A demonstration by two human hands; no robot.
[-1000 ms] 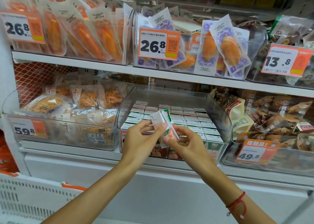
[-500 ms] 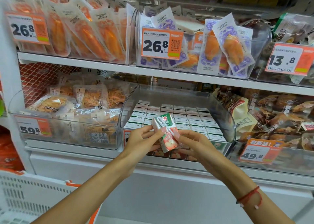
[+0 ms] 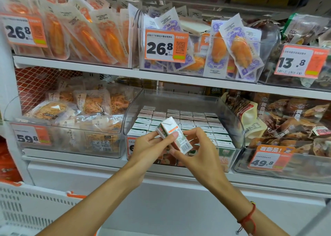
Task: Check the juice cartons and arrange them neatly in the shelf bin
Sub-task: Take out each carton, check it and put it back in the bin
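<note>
While both hands hold it up in front of the clear shelf bin (image 3: 231, 110), the juice carton (image 3: 174, 135) sits tilted, barcode end pointing down-right. Left hand (image 3: 150, 147) has its grip clamped on the carton's left side, thumb across the face; right hand (image 3: 195, 149) pinches the lower end. Rows of cartons (image 3: 189, 121) fill the bin behind. Price tags read 26.8 (image 3: 165, 46), 13.8 (image 3: 299, 61), 59.8 (image 3: 29, 136) and 49.8 (image 3: 266, 159); the carton's print is too small to read.

Bin price tag (image 3: 132, 147) mostly behind left hand (image 3: 146, 150); carton (image 3: 174, 135) print too small to read.
</note>
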